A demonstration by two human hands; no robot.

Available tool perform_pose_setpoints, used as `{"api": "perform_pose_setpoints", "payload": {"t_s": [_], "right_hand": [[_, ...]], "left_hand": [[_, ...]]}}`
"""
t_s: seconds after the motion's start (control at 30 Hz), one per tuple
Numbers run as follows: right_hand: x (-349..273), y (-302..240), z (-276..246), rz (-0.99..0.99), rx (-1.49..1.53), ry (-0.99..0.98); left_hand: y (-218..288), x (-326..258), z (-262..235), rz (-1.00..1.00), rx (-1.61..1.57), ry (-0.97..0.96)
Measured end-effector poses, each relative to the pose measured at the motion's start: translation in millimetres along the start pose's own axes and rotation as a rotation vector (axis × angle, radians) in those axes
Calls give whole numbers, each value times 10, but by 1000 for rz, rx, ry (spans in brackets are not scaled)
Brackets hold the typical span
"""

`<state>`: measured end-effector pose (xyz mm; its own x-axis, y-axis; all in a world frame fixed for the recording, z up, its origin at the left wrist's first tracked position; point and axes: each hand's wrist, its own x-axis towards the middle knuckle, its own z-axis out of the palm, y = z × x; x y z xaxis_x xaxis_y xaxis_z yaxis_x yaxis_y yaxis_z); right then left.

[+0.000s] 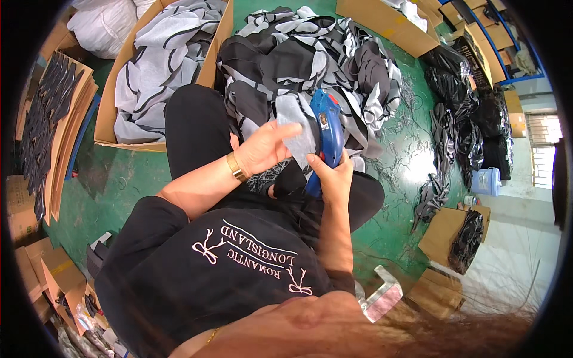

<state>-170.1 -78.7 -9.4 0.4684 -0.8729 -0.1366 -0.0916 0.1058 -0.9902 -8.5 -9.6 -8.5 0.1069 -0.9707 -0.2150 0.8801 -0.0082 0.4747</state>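
Observation:
My right hand [335,178] is wrapped round the handle of a blue cordless electric cutter [328,134] with a red button near its far end. A light grey strip of fabric [298,146] is pinched in my left hand [261,148], its thumb lying over the cloth. The strip hangs close beside the cutter's left side; whether the blade touches it, I cannot tell. Just beyond both hands, a large heap of grey and black fabric pieces [286,62] lies on the floor.
A cardboard box [131,145] full of light grey fabric stands at the left. Thin fabric scraps [406,128] litter the green floor [394,206] right of the heap. Black plastic bags [444,74] and a pale blue bucket [486,181] are farther right. Flat cardboard with dark pieces [54,107] stands far left.

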Motion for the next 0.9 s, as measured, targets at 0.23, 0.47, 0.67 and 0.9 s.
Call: {"api": "perform_pose_setpoints", "payload": {"t_s": [0.23, 0.47, 0.67, 0.9], "right_hand": [[-45, -17, -61, 46, 112, -42], [-455, -19, -406, 178, 105, -158], [-591, 45, -442, 266, 32, -246], [-578, -31, -392, 314, 43, -219]], "left_hand": [[-36, 71, -176, 56, 263, 106], [186, 74, -236, 125, 343, 132], [266, 43, -233, 172, 417, 131], [310, -15, -201, 229, 513, 112]]}}
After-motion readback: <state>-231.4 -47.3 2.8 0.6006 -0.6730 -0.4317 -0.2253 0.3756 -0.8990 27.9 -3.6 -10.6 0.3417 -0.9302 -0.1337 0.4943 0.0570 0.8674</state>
